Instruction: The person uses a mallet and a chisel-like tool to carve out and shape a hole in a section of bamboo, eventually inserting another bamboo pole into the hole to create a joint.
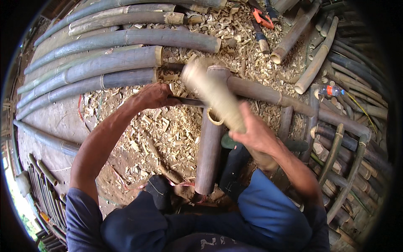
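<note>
- The left hand [152,95] is wrapped tight round the handle of a dark flat metal blade [189,101], which lies level with its edge set against the top rim of an upright grey-brown bamboo pole section [211,138].
- The right hand [253,133] is clenched round the lower end of a pale, thick wooden club [212,93], blurred with motion, its fat end up above the blade.
- That upright pole stands between the person's knees, its foot near a dark shoe [159,191]; behind its top a long brown bamboo crosspiece [268,93] runs sideways.
- By my judgement the pole is stiff, hollow and fairly light; its skin looks smooth, so it could slip or twist. Best taken by the mid-shaft, well below the blade.
- The club looks heavy at the head; a low grip suits it.
- The ground is thick with pale bamboo chips and shavings [168,134].
- Long grey-green bamboo poles [109,63] lie stacked on the left; shorter cut lengths [312,67] are heaped to the right.
- A clear plastic bottle with an orange band [331,90] lies among them, and an orange-handled tool [262,18] rests near the top.
</note>
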{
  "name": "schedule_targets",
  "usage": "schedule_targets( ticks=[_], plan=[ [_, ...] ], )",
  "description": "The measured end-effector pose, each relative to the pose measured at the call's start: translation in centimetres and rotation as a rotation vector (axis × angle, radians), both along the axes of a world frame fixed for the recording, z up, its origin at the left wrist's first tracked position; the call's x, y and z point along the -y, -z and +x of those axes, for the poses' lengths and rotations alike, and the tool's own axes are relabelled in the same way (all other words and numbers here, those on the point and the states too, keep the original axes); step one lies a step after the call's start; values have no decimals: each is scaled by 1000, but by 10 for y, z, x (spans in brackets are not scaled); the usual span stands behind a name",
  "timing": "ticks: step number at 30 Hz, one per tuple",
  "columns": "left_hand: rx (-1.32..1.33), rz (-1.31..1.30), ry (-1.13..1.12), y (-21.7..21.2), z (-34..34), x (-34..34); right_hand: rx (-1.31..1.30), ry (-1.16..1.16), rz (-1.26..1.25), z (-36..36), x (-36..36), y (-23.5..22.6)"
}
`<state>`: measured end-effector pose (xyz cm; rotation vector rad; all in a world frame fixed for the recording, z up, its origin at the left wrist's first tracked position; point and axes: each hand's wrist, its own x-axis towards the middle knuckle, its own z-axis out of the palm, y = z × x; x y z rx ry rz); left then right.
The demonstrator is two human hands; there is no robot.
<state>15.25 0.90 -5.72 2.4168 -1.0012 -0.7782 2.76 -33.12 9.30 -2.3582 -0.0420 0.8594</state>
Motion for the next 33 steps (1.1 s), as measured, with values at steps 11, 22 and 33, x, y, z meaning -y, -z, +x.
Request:
schedule_targets(
  ticks=[11,22,33],
  plan=[
    [183,-154,-32,-41,-102,1,37,332,347,-8,57,0],
    [62,262,5,-59,-98,43,401,-300,-67,-28,56,-14],
    [15,347,-5,-62,-98,52,612,-954,-298,-6,95,20]
  ],
)
